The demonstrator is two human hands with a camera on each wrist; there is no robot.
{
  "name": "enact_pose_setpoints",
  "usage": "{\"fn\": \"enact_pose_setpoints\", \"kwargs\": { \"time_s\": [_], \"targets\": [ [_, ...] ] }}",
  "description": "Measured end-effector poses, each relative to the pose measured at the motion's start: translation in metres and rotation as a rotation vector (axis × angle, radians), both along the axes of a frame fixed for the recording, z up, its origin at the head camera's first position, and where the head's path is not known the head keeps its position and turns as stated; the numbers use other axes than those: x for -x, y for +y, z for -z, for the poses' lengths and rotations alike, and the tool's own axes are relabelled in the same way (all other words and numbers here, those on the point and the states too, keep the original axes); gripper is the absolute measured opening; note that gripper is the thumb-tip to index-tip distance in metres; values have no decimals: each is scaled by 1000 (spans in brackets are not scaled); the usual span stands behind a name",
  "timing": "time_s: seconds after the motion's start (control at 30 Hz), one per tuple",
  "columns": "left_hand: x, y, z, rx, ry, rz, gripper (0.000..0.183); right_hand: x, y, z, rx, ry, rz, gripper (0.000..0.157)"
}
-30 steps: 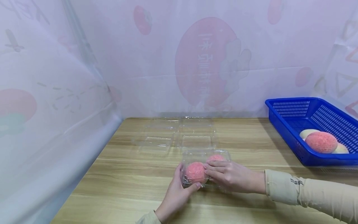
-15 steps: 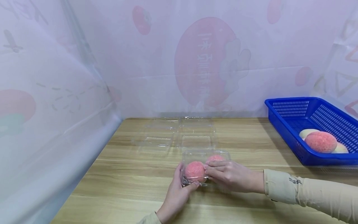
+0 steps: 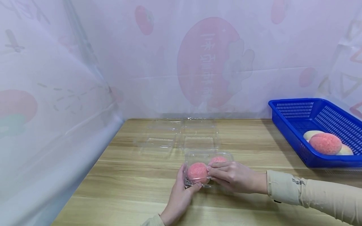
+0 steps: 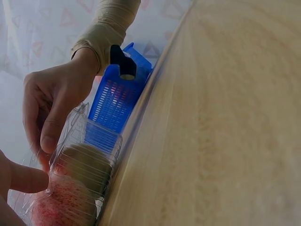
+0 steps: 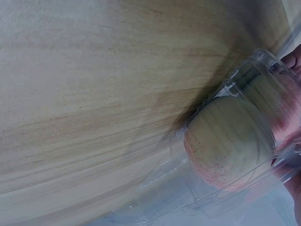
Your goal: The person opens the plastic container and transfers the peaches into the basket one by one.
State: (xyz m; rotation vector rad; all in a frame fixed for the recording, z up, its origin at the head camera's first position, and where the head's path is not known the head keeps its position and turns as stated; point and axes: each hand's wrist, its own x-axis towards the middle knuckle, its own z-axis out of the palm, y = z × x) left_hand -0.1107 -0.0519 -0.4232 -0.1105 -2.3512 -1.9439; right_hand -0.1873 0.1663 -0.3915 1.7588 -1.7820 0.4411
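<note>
A clear plastic box point(image 3: 195, 154) with two pink-and-pale peaches inside sits near the front middle of the table. One peach point(image 3: 197, 172) is at the box's left end; the other peach point(image 3: 218, 159) is partly hidden behind my right hand point(image 3: 234, 176). My left hand point(image 3: 179, 194) grips the box's left end, thumb at the front and fingers along the side. The right hand's fingers and thumb pinch the box's edge near its middle. In the left wrist view, the right thumb point(image 4: 52, 132) lies against the plastic edge. Whether the lid is latched I cannot tell.
Two more clear plastic boxes point(image 3: 199, 138) lie spread out behind, side by side on the wooden table point(image 3: 127, 188). A blue perforated basket point(image 3: 288, 138) with several peaches point(image 3: 325, 143) stands at the right. A printed curtain point(image 3: 158, 84) hangs behind the table.
Both hands stay nearly in place on the box. The shiny lines along the box's front edge have shifted slightly since a second ago.
</note>
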Motion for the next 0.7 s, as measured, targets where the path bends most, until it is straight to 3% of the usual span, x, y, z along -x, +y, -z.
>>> {"fn": "enact_pose_setpoints", "kwargs": {
  "time_s": [0.5,0.7],
  "targets": [
    [-3,1,2,31,22,-19,91,3,-2,-2,48,29,-74,26],
    [-3,1,2,37,3,-31,90,5,-3,-2,67,0,-96,26]
  ]
}}
